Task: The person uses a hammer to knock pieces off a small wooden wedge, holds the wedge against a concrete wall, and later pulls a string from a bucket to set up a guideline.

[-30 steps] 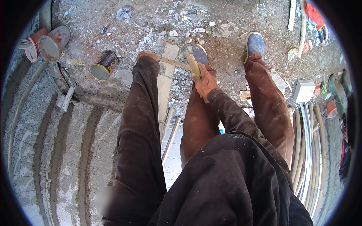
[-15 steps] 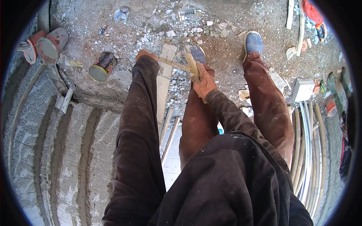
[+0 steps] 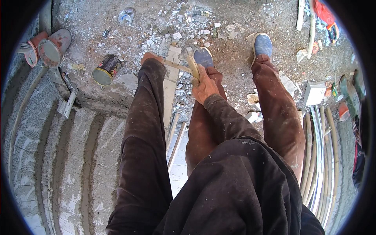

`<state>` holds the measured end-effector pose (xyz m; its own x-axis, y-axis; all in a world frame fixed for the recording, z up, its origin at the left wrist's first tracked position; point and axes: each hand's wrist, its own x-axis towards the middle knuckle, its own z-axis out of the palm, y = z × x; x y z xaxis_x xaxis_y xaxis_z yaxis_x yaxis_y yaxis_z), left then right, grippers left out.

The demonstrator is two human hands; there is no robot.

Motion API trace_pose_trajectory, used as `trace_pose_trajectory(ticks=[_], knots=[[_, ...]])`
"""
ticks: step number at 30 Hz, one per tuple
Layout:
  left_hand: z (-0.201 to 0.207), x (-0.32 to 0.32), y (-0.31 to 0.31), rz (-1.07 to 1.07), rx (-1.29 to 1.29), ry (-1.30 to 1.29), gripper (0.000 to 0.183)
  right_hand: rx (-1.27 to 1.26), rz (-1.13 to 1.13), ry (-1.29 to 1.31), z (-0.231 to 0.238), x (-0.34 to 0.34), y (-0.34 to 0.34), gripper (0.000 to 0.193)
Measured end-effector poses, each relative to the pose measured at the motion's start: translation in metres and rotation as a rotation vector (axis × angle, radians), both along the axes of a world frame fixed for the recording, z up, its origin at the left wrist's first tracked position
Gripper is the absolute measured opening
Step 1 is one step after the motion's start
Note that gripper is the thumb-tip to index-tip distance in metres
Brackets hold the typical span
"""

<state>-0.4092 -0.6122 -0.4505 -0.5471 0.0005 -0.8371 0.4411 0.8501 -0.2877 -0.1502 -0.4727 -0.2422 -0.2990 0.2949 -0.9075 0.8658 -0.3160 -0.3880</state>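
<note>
At the upper middle, my left hand [image 3: 152, 58], partly hidden by its dark sleeve, is closed on one end of a thin, pale, flat strip [image 3: 175, 65]. The strip runs right to a dusty yellowish hand tool [image 3: 192, 65], where its far end is hidden. My right hand [image 3: 206, 88] grips the lower part of this tool. A round grey disc-like end [image 3: 188, 51] shows at its top, beside my blue shoe [image 3: 203, 58]; its exact kind I cannot make out. Under the strip lies a long pale board or block [image 3: 169, 91].
Rubble [image 3: 177, 35] litters the ground. A dark paint can [image 3: 106, 69] lies on its side at left, near two dirty buckets [image 3: 55, 47]. Grooved steps [image 3: 70, 156] fill the lower left. Long poles [image 3: 328, 156] and a white box [image 3: 315, 93] are at right.
My right hand and forearm have shifted left and a little down. The tool has moved slightly left with the hand. My left hand stays about where it was.
</note>
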Motion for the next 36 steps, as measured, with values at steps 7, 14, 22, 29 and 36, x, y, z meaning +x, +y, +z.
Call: trace_pose_trajectory(ticks=[7,14,22,29,36], knots=[[0.02,0.01,0.019,0.226,-0.08,-0.064,0.047,0.185,-0.18,0.081,0.007,0.007,0.008,0.064],[0.026,-0.003,0.013,0.121,0.004,0.059,0.031,-0.033,0.053,0.041,-0.007,-0.004,0.009,0.06],[0.033,0.015,0.03,0.146,0.015,0.031,0.034,-0.036,0.182,-0.038,0.009,-0.006,0.008,0.064],[0.034,0.009,0.03,0.219,-0.061,-0.083,0.047,0.068,-0.104,-0.049,0.016,-0.008,0.01,0.06],[0.04,0.004,0.024,0.111,-0.048,0.038,0.043,0.009,-0.039,-0.015,0.002,-0.004,0.003,0.066]])
